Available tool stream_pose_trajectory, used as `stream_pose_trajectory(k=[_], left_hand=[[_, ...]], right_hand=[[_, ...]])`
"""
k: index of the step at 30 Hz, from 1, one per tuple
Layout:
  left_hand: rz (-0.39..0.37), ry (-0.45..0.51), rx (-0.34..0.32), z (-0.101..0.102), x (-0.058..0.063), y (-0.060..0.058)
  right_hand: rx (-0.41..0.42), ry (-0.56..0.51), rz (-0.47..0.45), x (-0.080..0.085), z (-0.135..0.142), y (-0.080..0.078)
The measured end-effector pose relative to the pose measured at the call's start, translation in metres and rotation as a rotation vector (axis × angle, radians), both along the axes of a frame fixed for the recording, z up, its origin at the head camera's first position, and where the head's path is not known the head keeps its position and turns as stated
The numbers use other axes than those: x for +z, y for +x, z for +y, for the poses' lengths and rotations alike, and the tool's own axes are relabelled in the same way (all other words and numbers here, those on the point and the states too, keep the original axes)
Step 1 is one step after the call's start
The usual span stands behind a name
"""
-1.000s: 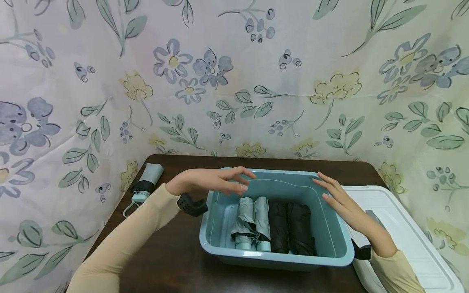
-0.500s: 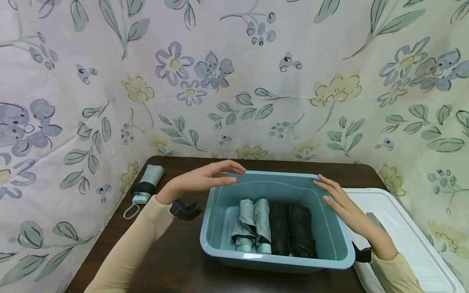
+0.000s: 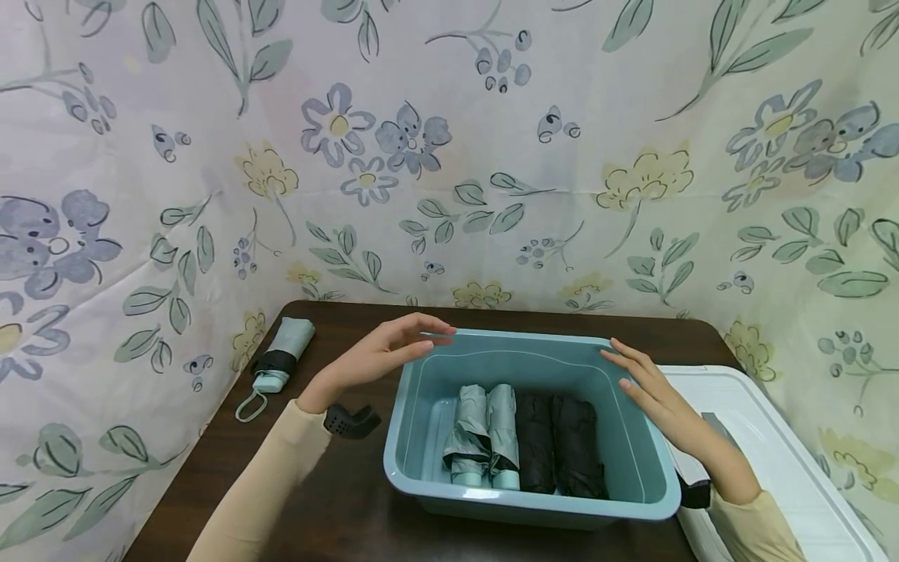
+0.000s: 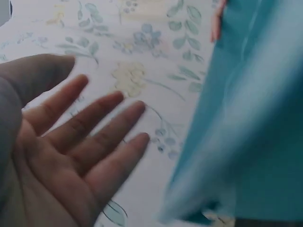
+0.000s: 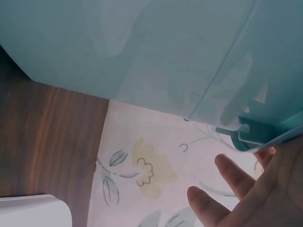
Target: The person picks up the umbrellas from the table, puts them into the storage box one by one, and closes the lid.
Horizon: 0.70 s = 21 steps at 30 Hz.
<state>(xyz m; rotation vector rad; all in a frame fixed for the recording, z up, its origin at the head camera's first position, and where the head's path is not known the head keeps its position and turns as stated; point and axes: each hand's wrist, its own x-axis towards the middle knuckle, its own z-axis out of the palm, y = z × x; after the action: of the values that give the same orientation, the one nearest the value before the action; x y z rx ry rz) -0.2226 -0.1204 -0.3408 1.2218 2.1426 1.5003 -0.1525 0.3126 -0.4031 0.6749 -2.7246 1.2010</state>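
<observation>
1. Teal plastic fills the middle of the scene: a deep tub [image 3: 530,505] stands on my dark brown desk [image 3: 330,499], its inside facing up.

2. My left hand [image 3: 382,351] is spread beside the tub's far left corner, thumb and four fingers parted from one another. From the left wrist, a gap shows between those fingers and the tub wall.

3. At the opposite side, my right hand [image 3: 663,398] lies along the tub's right rim, fingers extended and fanned. From the right wrist it appears up against the edge, though I cannot tell how many fingertips touch.

4. Four folded umbrellas lie side by side on the tub floor: a pale umbrella [image 3: 465,425] on the left, a second pale umbrella [image 3: 502,425] next to it, then a black bundle [image 3: 535,441] and another black bundle [image 3: 577,445], nearest my right hand.

5. Across the desk to my left, well apart from the tub, lies one more pale folded umbrella [image 3: 284,351], wrapped in a dark band, its wrist loop pointing toward me.

6. Just right of the tub rests a white lid [image 3: 794,460], partly behind my right forearm.

7. Cream sleeves [image 3: 260,484] cover my arms, with a black strap at each wrist; a floral cloth [image 3: 492,257] hangs behind the desk.
</observation>
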Motion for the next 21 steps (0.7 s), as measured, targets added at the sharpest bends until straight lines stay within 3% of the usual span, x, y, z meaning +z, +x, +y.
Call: stream_pose_trajectory(k=[7, 15, 21], left_hand=[[0.015, 0.134, 0.152, -0.014, -0.021, 0.0], [0.07, 0.048, 0.31, -0.027, -0.017, 0.018], [0.142, -0.038, 0.419, -0.045, -0.033, 0.017]], right_hand=[[-0.006, 0.001, -0.002, 0.0, 0.0, 0.0], [0.004, -0.016, 0.003, -0.001, 0.0, 0.001], [0.005, -0.025, -0.003, 0.0, 0.0, 0.001]])
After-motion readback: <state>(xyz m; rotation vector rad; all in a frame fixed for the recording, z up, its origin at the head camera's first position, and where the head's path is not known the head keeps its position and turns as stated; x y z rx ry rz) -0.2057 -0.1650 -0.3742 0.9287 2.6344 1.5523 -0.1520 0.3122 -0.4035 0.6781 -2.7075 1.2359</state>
